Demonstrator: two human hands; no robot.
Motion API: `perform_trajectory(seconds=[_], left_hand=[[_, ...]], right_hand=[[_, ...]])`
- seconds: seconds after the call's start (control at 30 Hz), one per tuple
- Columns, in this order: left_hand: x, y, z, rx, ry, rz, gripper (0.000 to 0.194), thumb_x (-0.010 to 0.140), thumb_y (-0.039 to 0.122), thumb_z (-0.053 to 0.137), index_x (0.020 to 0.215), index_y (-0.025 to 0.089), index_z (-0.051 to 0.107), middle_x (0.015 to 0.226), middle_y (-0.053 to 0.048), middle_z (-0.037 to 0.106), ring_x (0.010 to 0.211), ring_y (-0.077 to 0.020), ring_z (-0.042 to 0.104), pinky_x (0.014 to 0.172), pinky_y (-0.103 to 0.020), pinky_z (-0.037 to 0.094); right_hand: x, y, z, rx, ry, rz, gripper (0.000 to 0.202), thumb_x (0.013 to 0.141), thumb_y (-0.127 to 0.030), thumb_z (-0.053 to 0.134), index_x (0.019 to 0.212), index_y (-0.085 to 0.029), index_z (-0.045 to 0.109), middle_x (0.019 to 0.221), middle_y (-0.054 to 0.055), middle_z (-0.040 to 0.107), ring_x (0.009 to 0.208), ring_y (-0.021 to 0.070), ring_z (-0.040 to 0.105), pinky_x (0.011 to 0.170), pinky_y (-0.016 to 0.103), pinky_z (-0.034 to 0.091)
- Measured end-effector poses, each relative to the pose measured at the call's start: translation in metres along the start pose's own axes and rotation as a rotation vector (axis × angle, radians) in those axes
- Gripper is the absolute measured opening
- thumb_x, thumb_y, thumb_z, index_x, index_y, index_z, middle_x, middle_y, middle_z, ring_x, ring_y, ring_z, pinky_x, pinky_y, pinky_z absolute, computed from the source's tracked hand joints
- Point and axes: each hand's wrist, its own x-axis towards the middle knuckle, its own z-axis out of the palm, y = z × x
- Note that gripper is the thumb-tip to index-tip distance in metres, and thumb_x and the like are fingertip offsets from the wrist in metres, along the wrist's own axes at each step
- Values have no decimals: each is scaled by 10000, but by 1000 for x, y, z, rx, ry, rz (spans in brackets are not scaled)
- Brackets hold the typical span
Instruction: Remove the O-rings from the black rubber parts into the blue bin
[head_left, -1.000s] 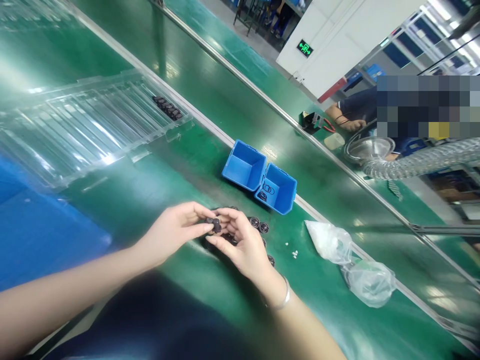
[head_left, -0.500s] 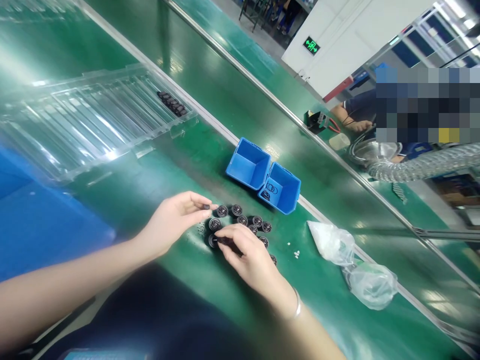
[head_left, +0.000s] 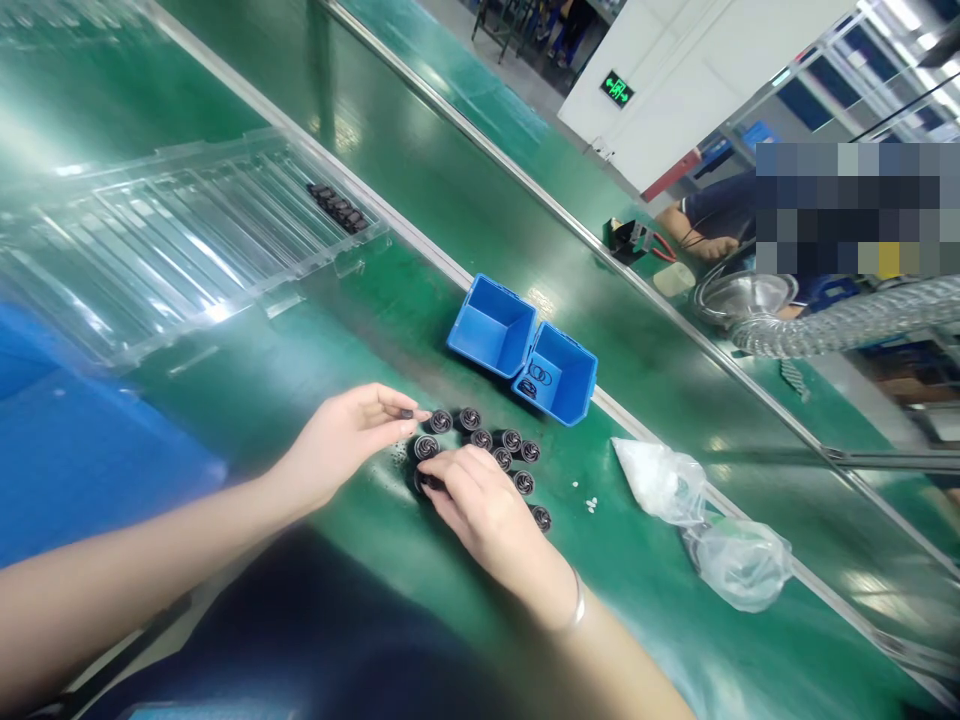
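Two hands, together a second ago, now sit apart, so handling looks split: right hand has fingers curled at a half-hidden black cylinder, hold unclear. Left hand pinches a small black part, fingertips nearly closed, nearer than the blue bins.

Two adjoining blue rectangular plastic bins sit on the flat green tabletop, behind the round black cylindrical parts. The clear ribbed plastic tray lies left, the clear plastic bags right.
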Motion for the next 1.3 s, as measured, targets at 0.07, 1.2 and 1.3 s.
perform_trajectory(seconds=[0.07,1.2,1.3], left_hand=[[0,-1,-1,0,-2,7,225,767,245,785,940,169,663,1030,-69,763,1046,-234,688,1010,-407,486],[114,90,-90,1446,457,544,281,949,339,534,1132,155,641,1122,-78,676,968,-209,633,922,-390,491],[136,117,-109,1511,495,450,282,946,352,587,1128,139,622,1121,-81,655,990,-220,643,879,-434,530]], right_hand=[[0,-1,2,-26,1,-1,217,995,-150,491,1209,-163,524,1122,101,642,1000,224,560,895,414,487],[-82,39,8,-367,224,322,703,883,-479,621,1482,-203,379,1579,146,278,1467,352,210,1109,570,368],[-82,38,9,-371,241,315,690,882,-470,622,1474,-200,392,1571,152,295,1460,352,228,1103,565,376]])
